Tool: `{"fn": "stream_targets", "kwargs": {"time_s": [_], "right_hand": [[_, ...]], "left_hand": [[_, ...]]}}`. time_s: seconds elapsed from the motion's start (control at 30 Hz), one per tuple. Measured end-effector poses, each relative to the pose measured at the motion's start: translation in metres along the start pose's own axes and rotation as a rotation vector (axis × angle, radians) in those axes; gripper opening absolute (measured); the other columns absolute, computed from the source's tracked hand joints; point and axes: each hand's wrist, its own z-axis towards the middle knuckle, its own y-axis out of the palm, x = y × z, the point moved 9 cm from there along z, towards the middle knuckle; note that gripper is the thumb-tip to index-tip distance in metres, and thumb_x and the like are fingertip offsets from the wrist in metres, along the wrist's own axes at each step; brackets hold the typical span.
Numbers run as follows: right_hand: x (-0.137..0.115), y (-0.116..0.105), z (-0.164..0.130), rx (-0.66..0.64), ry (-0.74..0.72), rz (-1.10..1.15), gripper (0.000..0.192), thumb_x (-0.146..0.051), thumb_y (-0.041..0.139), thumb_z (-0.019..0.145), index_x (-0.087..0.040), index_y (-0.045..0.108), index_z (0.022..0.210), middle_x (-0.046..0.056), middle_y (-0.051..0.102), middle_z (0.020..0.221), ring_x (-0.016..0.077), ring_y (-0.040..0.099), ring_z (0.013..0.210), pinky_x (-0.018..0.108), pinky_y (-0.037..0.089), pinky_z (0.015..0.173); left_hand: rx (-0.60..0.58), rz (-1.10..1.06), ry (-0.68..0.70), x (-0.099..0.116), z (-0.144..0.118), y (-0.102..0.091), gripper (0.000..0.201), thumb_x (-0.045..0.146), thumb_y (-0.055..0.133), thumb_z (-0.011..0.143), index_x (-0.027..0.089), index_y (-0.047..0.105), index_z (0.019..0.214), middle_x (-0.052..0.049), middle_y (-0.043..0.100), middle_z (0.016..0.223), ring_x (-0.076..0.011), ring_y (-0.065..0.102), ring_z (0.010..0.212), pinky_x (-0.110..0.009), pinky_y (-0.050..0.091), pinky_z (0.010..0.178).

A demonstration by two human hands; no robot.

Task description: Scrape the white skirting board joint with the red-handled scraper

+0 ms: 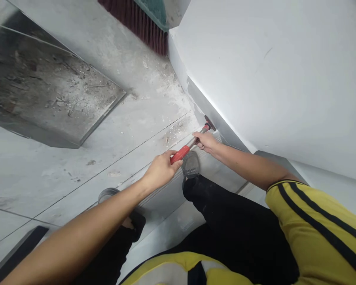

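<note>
A scraper [181,153] with a red grip and a metal shaft is held in both hands. My left hand [162,168] is closed around the red grip at its near end. Farther up, my right hand [207,141] wraps the shaft close below the head. The dark scraper head [210,123] is at the grey baseboard [218,118], low on the white wall [284,71]; whether its edge touches is too small to tell. White crumbs and dust [175,132] lie on the floor just left of the shaft.
A large metal dustpan [99,126] holding dirt and chips lies on the floor at the left. A broom [145,31] with dark red bristles is by the wall corner at the top. My shoes [191,164] are on a step-like ledge [163,194]. A black bar-shaped object [20,251] is at lower left.
</note>
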Motion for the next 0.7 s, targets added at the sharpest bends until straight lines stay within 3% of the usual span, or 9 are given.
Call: {"fn": "stream_targets", "kwargs": {"time_s": [0.13, 0.33, 0.57, 0.7], "right_hand": [[-0.001, 0.002, 0.002, 0.029, 0.012, -0.007, 0.026, -0.021, 0.051, 0.080, -0.018, 0.036, 0.059, -0.002, 0.044, 0.038, 0.0037, 0.028, 0.027, 0.016, 0.012, 0.027], [0.000, -0.003, -0.003, 0.000, -0.019, -0.017, 0.029, -0.027, 0.054, 0.081, -0.017, 0.038, 0.059, -0.002, 0.044, 0.039, 0.0036, 0.028, 0.028, 0.016, 0.013, 0.027], [0.004, 0.007, 0.006, 0.053, -0.012, 0.016, 0.028, -0.020, 0.050, 0.081, -0.018, 0.036, 0.057, -0.003, 0.043, 0.038, 0.0044, 0.032, 0.028, 0.016, 0.014, 0.027], [0.005, 0.009, 0.001, -0.016, -0.013, 0.020, 0.029, -0.028, 0.053, 0.082, -0.016, 0.041, 0.058, -0.002, 0.045, 0.040, 0.0034, 0.031, 0.028, 0.016, 0.013, 0.027]], "left_hand": [[0.020, 0.007, -0.051, -0.009, 0.005, 0.000, 0.044, 0.042, 0.050, 0.079, 0.015, 0.058, 0.112, -0.007, 0.065, 0.081, -0.0203, 0.060, 0.075, -0.027, 0.042, 0.064], [0.000, -0.020, -0.008, -0.001, -0.004, 0.003, 0.044, 0.042, 0.049, 0.080, 0.015, 0.056, 0.113, -0.006, 0.065, 0.079, -0.0193, 0.059, 0.072, -0.027, 0.041, 0.064], [-0.003, -0.087, -0.081, -0.023, 0.008, 0.006, 0.046, 0.045, 0.050, 0.077, 0.015, 0.058, 0.110, -0.004, 0.061, 0.072, -0.0153, 0.054, 0.059, -0.025, 0.038, 0.056], [-0.052, -0.216, -0.070, -0.030, 0.005, 0.009, 0.047, 0.048, 0.053, 0.075, 0.016, 0.056, 0.109, -0.001, 0.057, 0.065, -0.0115, 0.048, 0.051, -0.023, 0.035, 0.049]]}}
